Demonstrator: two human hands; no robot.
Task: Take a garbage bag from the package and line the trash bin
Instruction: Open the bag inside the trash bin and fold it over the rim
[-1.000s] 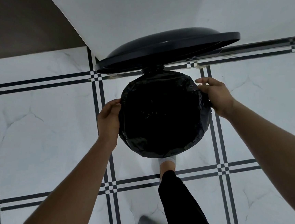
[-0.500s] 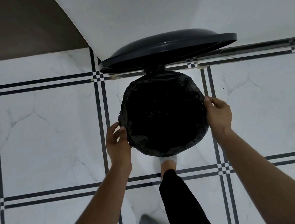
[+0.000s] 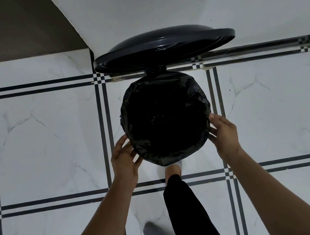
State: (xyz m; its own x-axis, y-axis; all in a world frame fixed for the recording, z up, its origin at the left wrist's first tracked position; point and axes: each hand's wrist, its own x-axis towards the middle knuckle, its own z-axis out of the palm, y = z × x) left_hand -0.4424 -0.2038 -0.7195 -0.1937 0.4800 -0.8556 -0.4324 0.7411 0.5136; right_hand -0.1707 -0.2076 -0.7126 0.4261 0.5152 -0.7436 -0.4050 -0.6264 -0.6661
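Black plastic fills the middle of the head view: a garbage bag (image 3: pixel 166 116) sits inside the round trash bin (image 3: pixel 204 131), its crinkled edge folded outward over the rim all the way round, so that the bin's own wall is almost wholly covered. The bin stands on the floor (image 3: pixel 46 145), which is white marbled tile crossed by paired dark lines. Its domed dark lid (image 3: pixel 163 47) is tipped up at the far side, hinged just behind the bag's far edge, with a white wall (image 3: pixel 159 8) behind it.

The left hand (image 3: pixel 124 157) is at the near-left of the rim, fingers spread and nearly straight, their tips laid against the folded-over plastic; it grips nothing. The right hand (image 3: pixel 224 132) is at the near-right of the rim, fingers likewise extended and only lightly bent, touching the bag's outer fold; whether the thumb pinches any plastic cannot be told. Both forearms reach in from the bottom corners of the frame.

Between the arms, a leg in dark trousers (image 3: pixel 186 204) stretches forward, and its foot in a white sock (image 3: pixel 175 167) is at the bin's near base, partly hidden under the bag's overhang. A second foot in a grey sock (image 3: pixel 155 233) rests on the tile nearer the bottom edge
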